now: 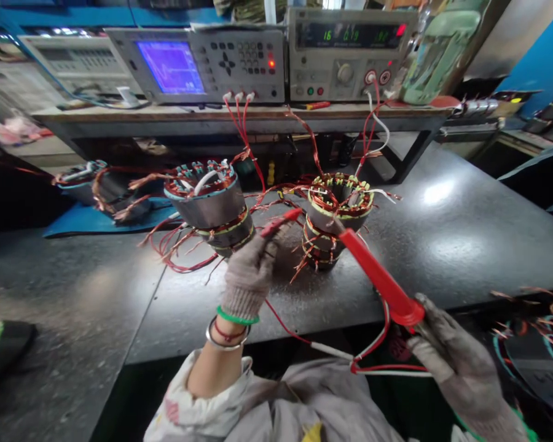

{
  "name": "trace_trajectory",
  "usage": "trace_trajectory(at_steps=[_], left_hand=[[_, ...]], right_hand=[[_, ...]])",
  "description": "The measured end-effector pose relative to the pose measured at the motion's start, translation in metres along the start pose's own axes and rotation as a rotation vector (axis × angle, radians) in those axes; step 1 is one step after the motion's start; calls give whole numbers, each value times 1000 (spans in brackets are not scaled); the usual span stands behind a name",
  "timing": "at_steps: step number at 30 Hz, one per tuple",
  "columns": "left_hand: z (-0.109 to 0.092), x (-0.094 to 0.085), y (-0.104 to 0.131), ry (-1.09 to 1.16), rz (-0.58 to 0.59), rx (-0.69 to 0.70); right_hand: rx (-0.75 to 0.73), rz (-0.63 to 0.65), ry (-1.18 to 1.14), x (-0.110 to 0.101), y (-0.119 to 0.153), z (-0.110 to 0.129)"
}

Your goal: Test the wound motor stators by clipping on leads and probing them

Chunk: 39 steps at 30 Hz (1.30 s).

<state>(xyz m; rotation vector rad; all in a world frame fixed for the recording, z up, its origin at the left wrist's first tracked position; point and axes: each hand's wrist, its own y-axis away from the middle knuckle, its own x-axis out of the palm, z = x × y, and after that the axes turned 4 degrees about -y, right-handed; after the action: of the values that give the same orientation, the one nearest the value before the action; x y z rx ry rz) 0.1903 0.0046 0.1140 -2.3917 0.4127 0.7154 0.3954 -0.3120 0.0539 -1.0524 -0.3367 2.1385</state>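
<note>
Probe (373,273) by the stator (320,217) looks light, stiff; my right hand (463,362) grips behind its flange (410,312), left hand (249,273) a clip (282,222).

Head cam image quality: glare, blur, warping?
Head view: glare patches on the right side of the grey tabletop; head view: outer edges stretched and smeared, fine text on the purple-blue screen unreadable; head view: left glove and red-handled probe fairly clear.
</note>
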Motion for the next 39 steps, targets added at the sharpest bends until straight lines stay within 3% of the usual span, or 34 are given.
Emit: trace_trajectory(at_steps=[3,9,14,19,29,33,39], left_hand=[[-13,4,-7,-33,-7,56],[-20,-3,-17,8,-197,114],[-9,-5,-14,-18,-63,17],[-2,-3,-8,38,64,17],[28,14,9,11,197,-49],[42,25,19,-52,209,-142],[64,38,34,-52,331,-286]], right_hand=[[-104,15,23,8,-13,5],[-139,-16,37,12,-13,4],[-150,-16,78,6,-16,9],[-142,36,75,2,-20,13],[-32,88,57,5,31,-5],[-2,115,101,10,51,-15],[74,130,53,19,78,-30]])
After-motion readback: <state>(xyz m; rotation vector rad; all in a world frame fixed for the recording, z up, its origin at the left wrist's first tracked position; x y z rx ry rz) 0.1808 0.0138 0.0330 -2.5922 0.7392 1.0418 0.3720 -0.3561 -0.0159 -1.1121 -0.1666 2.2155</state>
